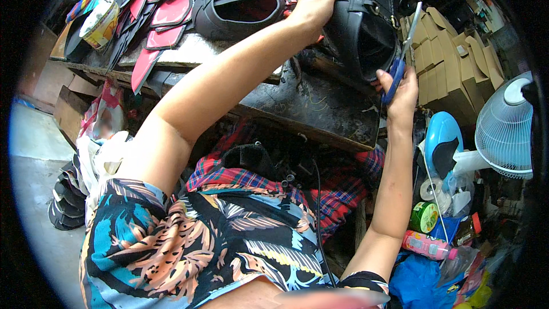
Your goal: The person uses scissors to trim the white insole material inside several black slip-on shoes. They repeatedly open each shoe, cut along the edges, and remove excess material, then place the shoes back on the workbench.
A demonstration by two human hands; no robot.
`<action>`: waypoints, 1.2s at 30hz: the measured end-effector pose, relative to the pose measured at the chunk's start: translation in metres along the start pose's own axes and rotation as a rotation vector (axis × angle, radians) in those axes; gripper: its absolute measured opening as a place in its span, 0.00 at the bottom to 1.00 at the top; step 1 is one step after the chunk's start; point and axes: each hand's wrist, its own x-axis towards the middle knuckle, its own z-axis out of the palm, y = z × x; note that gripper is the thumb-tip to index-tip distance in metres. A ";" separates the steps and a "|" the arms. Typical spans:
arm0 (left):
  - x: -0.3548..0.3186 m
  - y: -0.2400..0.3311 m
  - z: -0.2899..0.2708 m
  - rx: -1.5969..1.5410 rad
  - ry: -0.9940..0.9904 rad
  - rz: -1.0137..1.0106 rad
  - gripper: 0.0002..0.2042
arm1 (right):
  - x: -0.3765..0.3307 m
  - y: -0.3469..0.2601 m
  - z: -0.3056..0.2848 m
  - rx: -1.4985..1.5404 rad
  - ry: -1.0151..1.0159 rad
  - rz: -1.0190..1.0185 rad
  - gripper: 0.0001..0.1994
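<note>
A black leather shoe with a buckled strap [357, 20] is held up over the dark workbench [320, 100], its opening turned toward me. My left hand [315, 8] grips its left side, thumb on the outer leather. On the lower right, my right hand [404, 94] is closed round the blue handles of a pair of scissors [394, 77], whose metal blades point up and away from the shoe. My right fingertips are close against the shoe's edge; whether they also pinch it I cannot tell. A second black buckled shoe [237, 6] rests on the bench to the left.
Red and black shoe-shaped pieces [171, 11] lie heaped on the bench. A yellow tub [102, 26] stands at its left. Stacked tan cardboard boxes [452, 63] and a white-and-blue fan [506, 126] are at the right, above bottles and bags. Plaid cloth [246, 178] covers my lap.
</note>
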 end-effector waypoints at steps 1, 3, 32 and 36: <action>0.005 -0.001 -0.002 0.005 0.000 -0.001 0.18 | 0.006 0.000 0.002 0.006 0.006 -0.067 0.19; 0.011 -0.002 -0.010 0.092 -0.012 -0.037 0.22 | 0.017 0.002 0.010 0.019 0.053 -0.052 0.19; -0.113 0.071 -0.122 1.672 -0.063 0.675 0.19 | -0.048 -0.002 -0.042 -0.314 0.043 -0.032 0.16; -0.162 0.080 -0.097 1.291 -0.323 0.866 0.17 | -0.073 -0.030 -0.046 -0.228 -0.050 -0.007 0.15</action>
